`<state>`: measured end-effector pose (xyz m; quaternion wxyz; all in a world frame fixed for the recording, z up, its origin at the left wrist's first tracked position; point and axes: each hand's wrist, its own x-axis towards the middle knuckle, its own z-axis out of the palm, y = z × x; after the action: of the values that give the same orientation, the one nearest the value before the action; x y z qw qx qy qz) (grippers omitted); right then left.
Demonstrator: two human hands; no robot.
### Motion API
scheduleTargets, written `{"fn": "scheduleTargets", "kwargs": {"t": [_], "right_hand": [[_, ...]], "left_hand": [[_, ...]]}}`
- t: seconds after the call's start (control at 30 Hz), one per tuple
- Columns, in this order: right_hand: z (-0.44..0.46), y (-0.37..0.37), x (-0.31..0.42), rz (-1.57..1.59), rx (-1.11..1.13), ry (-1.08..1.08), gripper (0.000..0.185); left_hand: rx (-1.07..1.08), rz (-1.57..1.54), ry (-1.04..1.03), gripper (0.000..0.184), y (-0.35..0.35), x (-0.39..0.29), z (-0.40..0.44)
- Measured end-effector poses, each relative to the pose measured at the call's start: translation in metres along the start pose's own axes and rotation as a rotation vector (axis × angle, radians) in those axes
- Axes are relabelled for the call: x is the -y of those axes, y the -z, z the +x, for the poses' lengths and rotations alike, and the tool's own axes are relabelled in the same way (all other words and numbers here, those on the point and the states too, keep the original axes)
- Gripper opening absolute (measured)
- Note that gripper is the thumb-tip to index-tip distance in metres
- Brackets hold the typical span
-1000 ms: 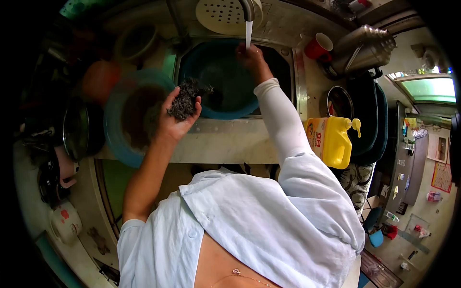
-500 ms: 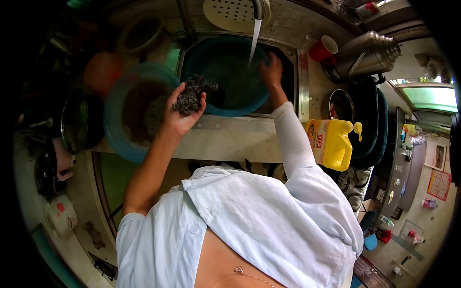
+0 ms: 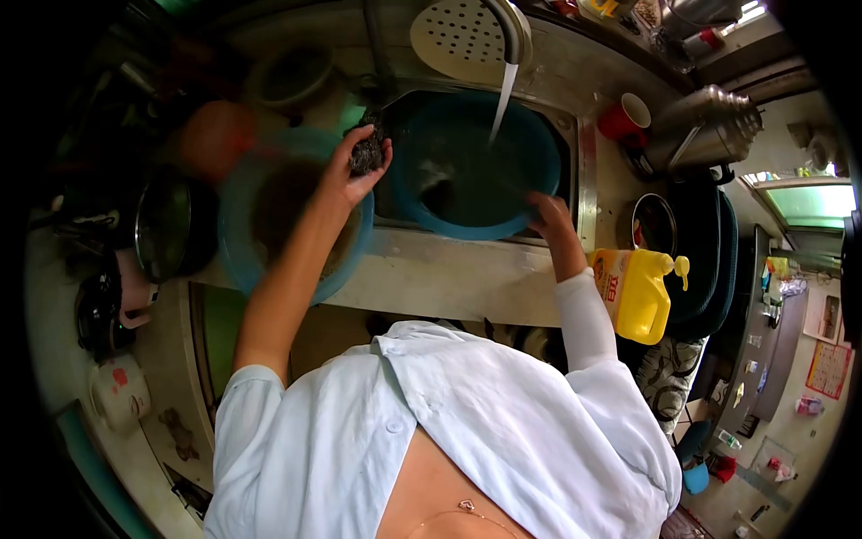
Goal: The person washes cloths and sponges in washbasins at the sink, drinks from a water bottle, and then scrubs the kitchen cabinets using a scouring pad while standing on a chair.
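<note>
A dark, curly clump [image 3: 366, 151] is held in my left hand [image 3: 358, 172], whose fingers curl around it, above the edge between a pale blue basin and the sink. My right hand [image 3: 549, 218] grips the right front rim of a teal basin [image 3: 476, 231] in the sink. Water runs from the faucet [image 3: 512, 45] into this basin, where a dark patch shows under the water at the left. The pale blue basin [image 3: 235, 235], left of the sink, has brownish contents that I cannot make out.
A yellow pump jug [image 3: 642, 292] stands right of the sink, near a small pot [image 3: 654, 225]. Behind them are a red mug [image 3: 626, 117] and a metal kettle [image 3: 705, 130]. A perforated white disc [image 3: 453, 36] lies behind the sink. A lidded pan [image 3: 163, 229] is at the left.
My right hand has moved from under the water stream to the teal basin's right front rim. That basin sits further right in view. My left hand still holds the clump, now turned more upright.
</note>
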<state>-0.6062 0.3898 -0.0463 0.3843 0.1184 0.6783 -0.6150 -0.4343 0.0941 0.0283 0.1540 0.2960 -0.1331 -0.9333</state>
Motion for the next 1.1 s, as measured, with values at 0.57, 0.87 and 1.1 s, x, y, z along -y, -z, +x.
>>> {"fn": "scheduleTargets", "kwargs": {"t": [0.57, 0.87, 1.1], "right_hand": [[-0.046, 0.005, -0.003, 0.369, -0.146, -0.120, 0.013], [-0.041, 0.004, -0.009, 0.346, -0.178, -0.172, 0.014], [-0.023, 0.020, -0.042, 0.420, -0.081, -0.086, 0.015]], "left_hand": [[-0.162, 0.436, -0.297, 0.022, 0.020, -0.100, 0.176], [-0.063, 0.544, -0.256, 0.022, 0.021, -0.091, 0.195], [0.885, 1.111, -0.848, 0.085, 0.072, -0.080, 0.195]]}}
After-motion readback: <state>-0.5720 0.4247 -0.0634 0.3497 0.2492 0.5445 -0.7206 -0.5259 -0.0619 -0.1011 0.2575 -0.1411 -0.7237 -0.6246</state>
